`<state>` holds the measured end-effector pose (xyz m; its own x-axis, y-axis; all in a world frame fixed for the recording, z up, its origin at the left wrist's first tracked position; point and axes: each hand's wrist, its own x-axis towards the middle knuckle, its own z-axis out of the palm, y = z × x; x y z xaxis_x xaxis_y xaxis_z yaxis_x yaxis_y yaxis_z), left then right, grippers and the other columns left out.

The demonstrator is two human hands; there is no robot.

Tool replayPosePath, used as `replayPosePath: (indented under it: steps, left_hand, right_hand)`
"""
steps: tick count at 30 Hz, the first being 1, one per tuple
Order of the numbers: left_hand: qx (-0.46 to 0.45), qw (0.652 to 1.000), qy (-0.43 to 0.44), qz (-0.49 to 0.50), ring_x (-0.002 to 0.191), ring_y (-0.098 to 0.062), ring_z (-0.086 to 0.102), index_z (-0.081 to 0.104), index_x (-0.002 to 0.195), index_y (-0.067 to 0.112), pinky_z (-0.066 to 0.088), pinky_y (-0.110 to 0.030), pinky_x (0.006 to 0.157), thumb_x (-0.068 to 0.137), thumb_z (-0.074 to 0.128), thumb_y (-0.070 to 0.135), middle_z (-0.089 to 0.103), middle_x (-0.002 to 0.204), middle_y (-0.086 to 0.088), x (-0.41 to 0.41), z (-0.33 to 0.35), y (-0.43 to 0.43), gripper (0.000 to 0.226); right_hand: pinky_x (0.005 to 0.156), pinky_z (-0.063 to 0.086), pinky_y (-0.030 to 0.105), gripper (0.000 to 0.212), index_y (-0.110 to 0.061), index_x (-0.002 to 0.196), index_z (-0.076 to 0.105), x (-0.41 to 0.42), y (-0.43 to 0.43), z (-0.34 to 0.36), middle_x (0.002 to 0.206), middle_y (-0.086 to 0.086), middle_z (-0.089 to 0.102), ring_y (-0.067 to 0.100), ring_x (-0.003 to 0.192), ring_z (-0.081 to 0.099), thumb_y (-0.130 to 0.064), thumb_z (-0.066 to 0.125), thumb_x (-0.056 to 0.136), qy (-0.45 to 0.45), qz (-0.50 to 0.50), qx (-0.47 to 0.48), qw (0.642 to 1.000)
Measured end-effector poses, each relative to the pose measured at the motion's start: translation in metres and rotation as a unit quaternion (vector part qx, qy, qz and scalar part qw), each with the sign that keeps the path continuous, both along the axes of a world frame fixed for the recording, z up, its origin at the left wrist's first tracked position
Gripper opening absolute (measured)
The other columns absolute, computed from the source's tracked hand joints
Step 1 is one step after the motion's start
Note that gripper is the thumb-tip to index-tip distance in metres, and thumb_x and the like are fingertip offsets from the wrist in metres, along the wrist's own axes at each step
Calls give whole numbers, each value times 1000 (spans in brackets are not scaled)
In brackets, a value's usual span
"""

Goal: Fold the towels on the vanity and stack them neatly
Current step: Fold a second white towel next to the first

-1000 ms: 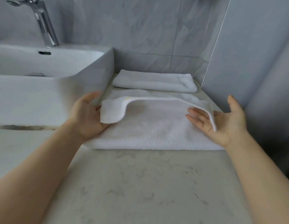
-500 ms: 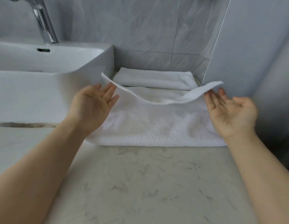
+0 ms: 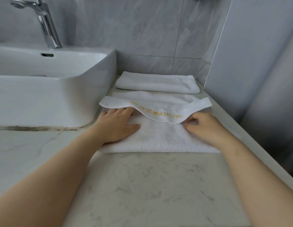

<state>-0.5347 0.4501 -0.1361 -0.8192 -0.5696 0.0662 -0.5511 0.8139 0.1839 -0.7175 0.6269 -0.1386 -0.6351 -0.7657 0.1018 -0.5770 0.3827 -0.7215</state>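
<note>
A white hotel towel (image 3: 160, 136) lies on the marbled vanity top (image 3: 150, 185), just to the right of the white basin (image 3: 49, 95). Its far part is doubled back toward the person as a loose flap (image 3: 159, 106). The flap sags in the middle and stands lifted at both ends, and gold embroidered lettering (image 3: 160, 113) ending in "HOTEL" runs along its near hem.

The left hand (image 3: 117, 126) lies palm down on the towel's left part with its fingers straight. The fingertips are tucked under the flap's edge and the thumb is spread out to the right, so the hand is flat and grips nothing.

The right hand (image 3: 206, 126) rests on the towel's right part with its fingers curled in at the flap's hem. Whether they pinch the cloth or only touch it cannot be told.

Behind this towel, close to the grey tiled wall (image 3: 142, 33), a second white towel (image 3: 157, 83) lies already folded into a long narrow bundle. The two towels sit near each other with a thin strip of counter between them. A chrome faucet (image 3: 47, 27) rises at the back of the basin.
</note>
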Motion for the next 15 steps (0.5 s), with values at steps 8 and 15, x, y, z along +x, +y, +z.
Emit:
replayPosePath:
  steps: [8, 15]
  left_hand:
    - [33, 998, -48, -37, 88, -7, 50, 57, 98, 31, 40, -22, 75, 90, 46, 51, 54, 96, 13, 11, 24, 13, 24]
    - [178, 978, 107, -2, 74, -18, 67, 50, 112, 42, 53, -27, 66, 89, 54, 44, 68, 85, 8, 25, 29, -1, 23]
  right_hand:
    - [59, 44, 26, 14, -27, 81, 66, 6, 17, 15, 72, -1, 70, 12, 57, 55, -38, 60, 88, -51, 5, 14, 999]
    - [50, 41, 16, 18, -27, 103, 67, 5, 20, 19, 78, 1, 71, 10, 57, 56, -24, 63, 86, -90, 55, -42, 994]
